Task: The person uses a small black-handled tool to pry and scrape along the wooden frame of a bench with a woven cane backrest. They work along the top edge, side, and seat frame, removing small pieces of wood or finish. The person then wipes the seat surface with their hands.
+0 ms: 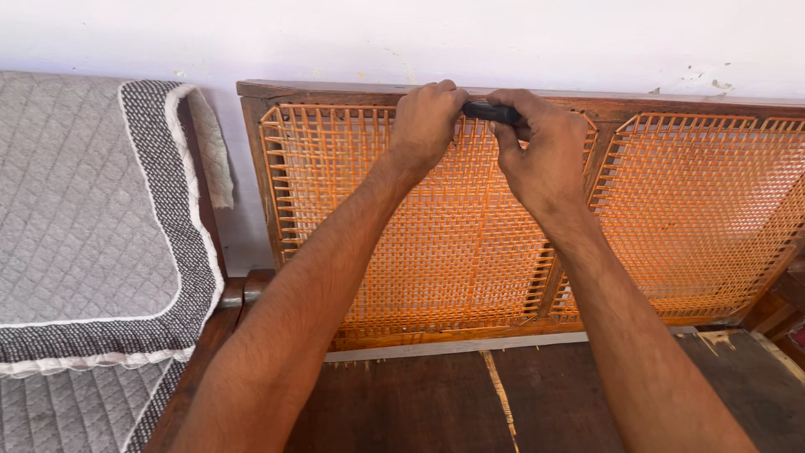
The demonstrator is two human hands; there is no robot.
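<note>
A wooden bench back (335, 89) holds two panels of orange woven cane (436, 252). Both my hands are up at the top edge of the left panel. My right hand (545, 155) grips a small black tool handle (490, 111) that lies level along the top rail. My left hand (428, 126) is closed beside it, fingers pinching at the tool's end or the cane strands there; which one I cannot tell. The tool's tip is hidden behind my left hand.
The second orange cane panel (713, 210) is to the right. A dark wooden seat board (436, 403) lies below. A grey quilted cover with dark trim (84, 218) drapes the neighbouring seat on the left. A pale wall (419, 38) stands behind.
</note>
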